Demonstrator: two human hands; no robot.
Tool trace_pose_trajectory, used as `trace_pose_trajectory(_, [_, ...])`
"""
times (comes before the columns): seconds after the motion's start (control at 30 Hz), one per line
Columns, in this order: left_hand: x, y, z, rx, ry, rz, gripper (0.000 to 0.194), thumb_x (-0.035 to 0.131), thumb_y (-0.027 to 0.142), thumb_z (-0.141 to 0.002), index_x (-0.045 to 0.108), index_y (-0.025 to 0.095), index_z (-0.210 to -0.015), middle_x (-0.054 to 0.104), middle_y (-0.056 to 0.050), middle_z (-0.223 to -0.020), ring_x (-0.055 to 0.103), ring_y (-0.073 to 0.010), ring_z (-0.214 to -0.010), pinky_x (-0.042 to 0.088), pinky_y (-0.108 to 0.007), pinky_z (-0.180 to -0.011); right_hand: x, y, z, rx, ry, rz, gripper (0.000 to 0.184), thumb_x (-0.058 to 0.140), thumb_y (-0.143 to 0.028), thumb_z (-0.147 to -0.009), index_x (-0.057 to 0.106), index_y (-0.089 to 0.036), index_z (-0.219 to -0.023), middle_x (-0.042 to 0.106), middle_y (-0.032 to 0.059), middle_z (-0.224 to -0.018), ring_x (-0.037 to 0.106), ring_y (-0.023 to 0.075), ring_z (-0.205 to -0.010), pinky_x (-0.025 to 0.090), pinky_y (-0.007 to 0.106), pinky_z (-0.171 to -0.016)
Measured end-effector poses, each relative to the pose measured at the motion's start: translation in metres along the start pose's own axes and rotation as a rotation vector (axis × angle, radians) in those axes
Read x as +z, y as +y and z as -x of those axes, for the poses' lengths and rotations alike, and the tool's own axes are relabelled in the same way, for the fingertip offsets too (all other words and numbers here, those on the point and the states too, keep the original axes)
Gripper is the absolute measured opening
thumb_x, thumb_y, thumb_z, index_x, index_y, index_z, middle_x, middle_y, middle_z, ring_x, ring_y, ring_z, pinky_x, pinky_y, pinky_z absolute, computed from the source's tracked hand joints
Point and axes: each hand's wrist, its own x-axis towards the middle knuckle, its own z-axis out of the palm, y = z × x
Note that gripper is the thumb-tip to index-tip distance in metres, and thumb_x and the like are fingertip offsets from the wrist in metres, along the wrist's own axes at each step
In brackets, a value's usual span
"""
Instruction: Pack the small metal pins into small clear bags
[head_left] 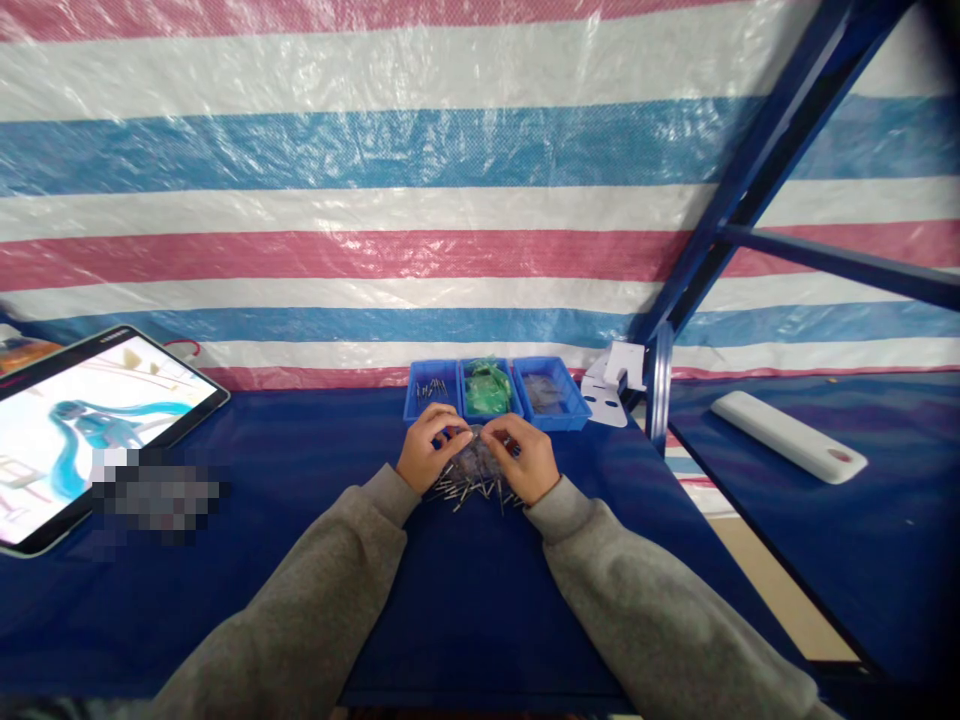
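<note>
My left hand (433, 447) and my right hand (523, 457) are close together at the middle of the table, fingers pinched towards each other. Between them is a thin see-through plastic bag (475, 462), its upper edge at my fingertips. Under and around the bag lies a loose pile of thin metal pins (463, 491), dark and silvery. Parts of the bag and pile are hidden by my hands. Just beyond stand blue bins: the left bin (411, 400) holds similar pins, the middle one a green plastic bag (487, 388), the right bin (577, 412) clear plastic bags.
A tablet (180, 430) with a lit screen leans at the left, beside a pixelated patch. White cut-out pieces (604, 400) lie right of the bins near a blue metal frame (720, 240). A long white object (787, 436) rests on the right-hand table. Striped sheeting hangs behind.
</note>
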Motion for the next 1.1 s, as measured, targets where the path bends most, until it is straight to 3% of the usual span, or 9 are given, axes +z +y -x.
trace_pose_trajectory(0.1, [0.0010, -0.0007, 0.0005, -0.041, -0.006, 0.041, 0.020, 0.057, 0.033, -0.078, 0.061, 0.014, -0.083, 0.060, -0.004, -0.080, 0.057, -0.0130, -0.073, 0.047, -0.023, -0.065, 0.0004, 0.0009, 0.0014, 0.023, 0.003, -0.006, 0.015, 0.048, -0.026, -0.085, 0.061, -0.019, -0.088, 0.062, 0.0019, -0.079, 0.055, 0.0121, -0.063, 0.044, 0.024, -0.059])
trace_pose_trajectory(0.3, [0.0004, -0.0006, -0.0015, -0.217, 0.019, 0.328, 0.028, 0.062, 0.034, -0.074, 0.048, 0.016, -0.090, 0.054, 0.005, -0.056, 0.048, -0.0065, -0.043, 0.040, -0.018, -0.046, -0.0030, 0.0005, 0.0017, -0.048, 0.000, -0.036, 0.028, 0.038, -0.021, -0.087, 0.056, -0.022, -0.109, 0.059, 0.0047, -0.092, 0.056, 0.0130, -0.067, 0.048, 0.028, -0.065])
trace_pose_trajectory(0.4, [0.0013, -0.0001, -0.0026, -0.245, -0.021, 0.384, 0.026, 0.063, 0.036, -0.074, 0.050, 0.015, -0.083, 0.052, 0.005, -0.052, 0.049, -0.0075, -0.042, 0.041, -0.020, -0.046, -0.0024, 0.0000, 0.0016, -0.104, -0.002, 0.001, 0.024, 0.046, -0.023, -0.084, 0.060, -0.024, -0.104, 0.053, 0.0069, -0.104, 0.055, 0.0133, -0.071, 0.049, 0.029, -0.062])
trace_pose_trajectory(0.53, [0.0030, -0.0009, -0.0012, -0.229, -0.072, 0.371, 0.029, 0.052, 0.041, -0.081, 0.056, 0.012, -0.081, 0.054, 0.001, -0.057, 0.048, -0.0078, -0.043, 0.041, -0.021, -0.045, -0.0011, 0.0000, 0.0012, -0.086, 0.034, 0.038, 0.017, 0.048, -0.026, -0.084, 0.063, -0.021, -0.090, 0.053, 0.0072, -0.101, 0.055, 0.0131, -0.071, 0.048, 0.027, -0.060])
trace_pose_trajectory(0.7, [0.0029, -0.0008, 0.0012, -0.106, -0.041, 0.170, 0.024, 0.061, 0.036, -0.074, 0.062, 0.012, -0.078, 0.058, -0.006, -0.085, 0.056, -0.0136, -0.073, 0.046, -0.020, -0.058, -0.0003, -0.0002, 0.0002, -0.024, 0.013, 0.003, 0.018, 0.046, -0.029, -0.086, 0.060, -0.019, -0.081, 0.060, 0.0043, -0.081, 0.055, 0.0136, -0.069, 0.046, 0.026, -0.061])
trace_pose_trajectory(0.77, [0.0033, -0.0003, 0.0018, -0.117, -0.042, 0.161, 0.023, 0.063, 0.034, -0.073, 0.062, 0.012, -0.080, 0.060, -0.006, -0.085, 0.057, -0.0152, -0.078, 0.047, -0.022, -0.064, 0.0004, 0.0004, 0.0009, 0.006, -0.016, -0.011, 0.018, 0.047, -0.030, -0.085, 0.060, -0.019, -0.083, 0.061, 0.0028, -0.077, 0.055, 0.0127, -0.063, 0.045, 0.025, -0.059])
trace_pose_trajectory(0.87, [0.0033, 0.0006, 0.0018, -0.181, -0.035, 0.243, 0.025, 0.062, 0.034, -0.074, 0.057, 0.013, -0.087, 0.061, -0.003, -0.073, 0.058, -0.0116, -0.063, 0.048, -0.023, -0.060, 0.0002, 0.0016, 0.0024, 0.046, -0.001, -0.039, 0.021, 0.044, -0.027, -0.086, 0.058, -0.020, -0.101, 0.062, 0.0018, -0.075, 0.056, 0.0124, -0.061, 0.047, 0.025, -0.059])
trace_pose_trajectory(0.97, [0.0022, 0.0016, 0.0006, -0.221, -0.001, 0.340, 0.033, 0.063, 0.033, -0.073, 0.047, 0.016, -0.097, 0.058, 0.002, -0.065, 0.052, -0.0076, -0.047, 0.044, -0.020, -0.050, -0.0014, 0.0017, 0.0033, -0.013, 0.023, -0.053, 0.030, 0.041, -0.021, -0.086, 0.053, -0.022, -0.113, 0.059, 0.0049, -0.091, 0.057, 0.0140, -0.071, 0.049, 0.028, -0.063])
trace_pose_trajectory(1.1, [0.0026, 0.0031, 0.0000, -0.230, 0.007, 0.397, 0.037, 0.064, 0.032, -0.073, 0.041, 0.017, -0.098, 0.056, 0.004, -0.060, 0.050, -0.0067, -0.042, 0.042, -0.019, -0.046, -0.0013, 0.0008, 0.0028, -0.121, -0.002, 0.004, 0.026, 0.049, -0.020, -0.081, 0.059, -0.023, -0.105, 0.049, 0.0084, -0.111, 0.055, 0.0159, -0.081, 0.051, 0.030, -0.063])
